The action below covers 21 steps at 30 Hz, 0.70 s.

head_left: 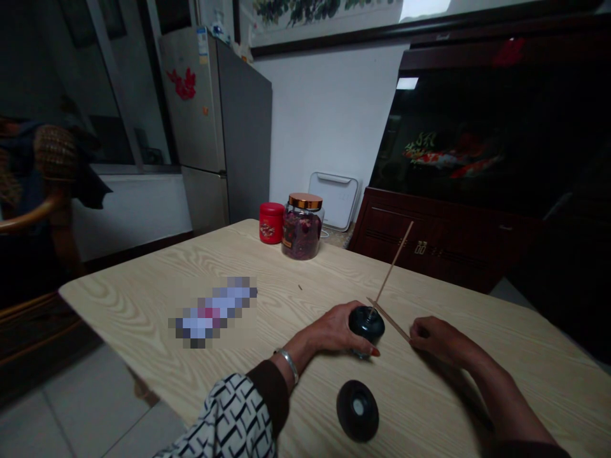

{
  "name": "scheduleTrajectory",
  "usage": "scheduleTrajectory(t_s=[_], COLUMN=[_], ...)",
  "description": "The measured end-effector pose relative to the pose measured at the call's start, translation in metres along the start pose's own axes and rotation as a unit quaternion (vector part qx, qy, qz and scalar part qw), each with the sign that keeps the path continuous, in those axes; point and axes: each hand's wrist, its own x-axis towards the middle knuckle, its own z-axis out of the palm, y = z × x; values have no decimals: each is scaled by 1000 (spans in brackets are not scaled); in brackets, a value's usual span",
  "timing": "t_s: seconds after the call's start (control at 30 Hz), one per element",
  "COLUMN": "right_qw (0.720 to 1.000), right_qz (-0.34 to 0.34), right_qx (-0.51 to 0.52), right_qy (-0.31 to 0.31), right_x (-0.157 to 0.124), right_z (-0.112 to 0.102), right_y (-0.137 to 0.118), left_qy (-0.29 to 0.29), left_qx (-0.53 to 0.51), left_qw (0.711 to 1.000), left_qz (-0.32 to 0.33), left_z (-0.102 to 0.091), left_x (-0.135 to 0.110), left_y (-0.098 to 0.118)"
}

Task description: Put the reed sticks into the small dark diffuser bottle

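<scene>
My left hand (341, 327) is wrapped round a small, dark, glossy round pot (366, 323) on the table. Out of the pot's top a thin brown stick (394, 265) rises, tilted to the right. Close on the right, my right hand (438, 340) pinches a second thin stick (394, 323), which slants up to the left. Its far end crosses the upright stick just above the pot; whether they touch I cannot tell. In front of the pot lies a black round disc (359, 427) with a pale round centre.
The pale wood-grain table (157, 286) bears a blurred-out flat object (214, 312) at left and a tiny brown bit (300, 287). At its far edge stand a red canister (272, 222) and a glass jar (301, 235) with a copper lid. A dark cabinet (443, 235) stands behind.
</scene>
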Motion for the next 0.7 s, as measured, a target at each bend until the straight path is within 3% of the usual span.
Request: scheduleTrajectory(t_s=[0.7], right_qw=[998], right_qz=[34], right_qx=[-51], right_qy=[16], right_x=[-1], right_z=[0], right_y=[-10], left_qy=[1], left_qx=[-13], left_qw=[1000], left_qz=[-15], left_z=[1], left_x=[1], left_y=[0])
